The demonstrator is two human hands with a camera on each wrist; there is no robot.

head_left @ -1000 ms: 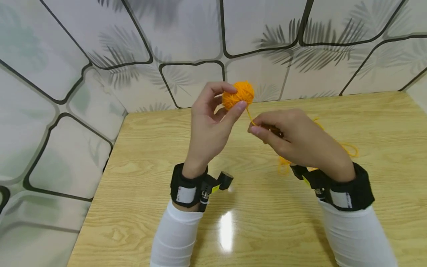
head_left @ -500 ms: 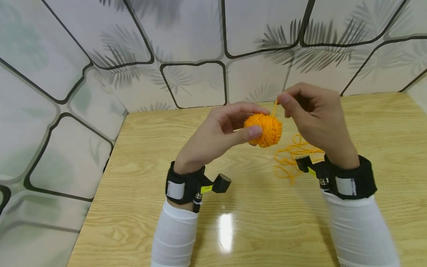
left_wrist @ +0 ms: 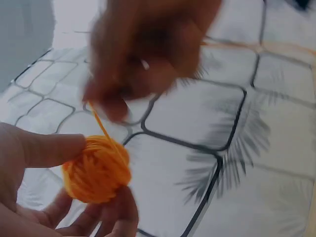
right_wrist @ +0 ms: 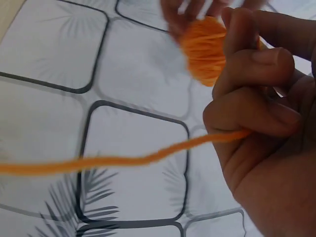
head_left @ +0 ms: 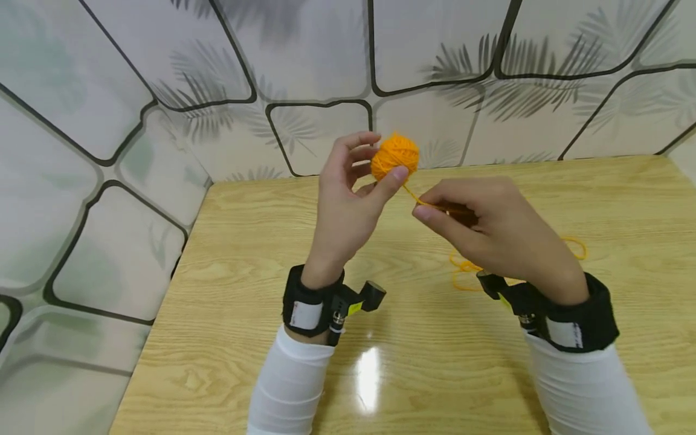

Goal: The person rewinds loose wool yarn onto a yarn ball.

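Note:
A small ball of orange yarn [head_left: 396, 156] is held up above the far part of the table by my left hand [head_left: 348, 199], thumb on its near side. In the left wrist view the yarn ball [left_wrist: 96, 170] sits between thumb and fingertips. Just to the right, my right hand [head_left: 481, 220] pinches the yarn strand [head_left: 411, 194] that runs from the ball. The right wrist view shows the fingers [right_wrist: 252, 111] curled, with the strand [right_wrist: 148, 159] trailing out below them to the left.
Loose loops of orange yarn [head_left: 462, 266] lie on the wood-grain table [head_left: 228, 338], partly hidden under the right hand and wrist. A patterned wall [head_left: 321, 72] stands right behind the table's far edge. Each wrist wears a black strap [head_left: 310, 302] with a small camera.
The ball tipped down and right, then came back up and left. My right hand rose above it with the strand, then came down again to its lower right.

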